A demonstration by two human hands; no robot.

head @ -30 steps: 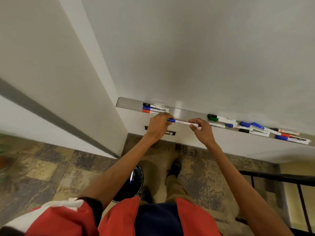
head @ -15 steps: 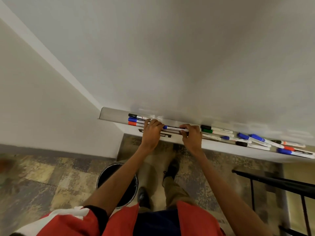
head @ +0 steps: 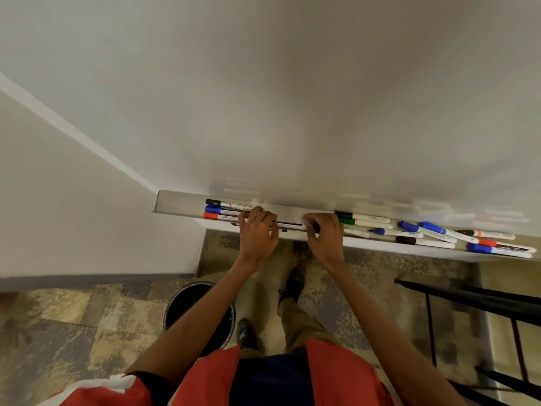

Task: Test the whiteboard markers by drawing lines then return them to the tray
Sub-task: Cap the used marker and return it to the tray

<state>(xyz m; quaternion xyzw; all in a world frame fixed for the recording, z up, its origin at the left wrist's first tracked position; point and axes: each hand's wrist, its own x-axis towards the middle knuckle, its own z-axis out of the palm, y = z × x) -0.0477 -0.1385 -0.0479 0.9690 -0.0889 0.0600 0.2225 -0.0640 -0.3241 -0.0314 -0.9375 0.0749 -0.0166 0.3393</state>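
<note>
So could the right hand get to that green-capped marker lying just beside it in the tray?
Probably yes. The green-capped marker lies uncovered in the tray just beside the right hand, with nothing over it. Its fingers are curled at the tray's edge, though, so they may be busy.

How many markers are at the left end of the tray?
3: black marker nearest the whiteboard, blue marker in the middle, red marker at the front edge. The left hand may hide more.
</note>
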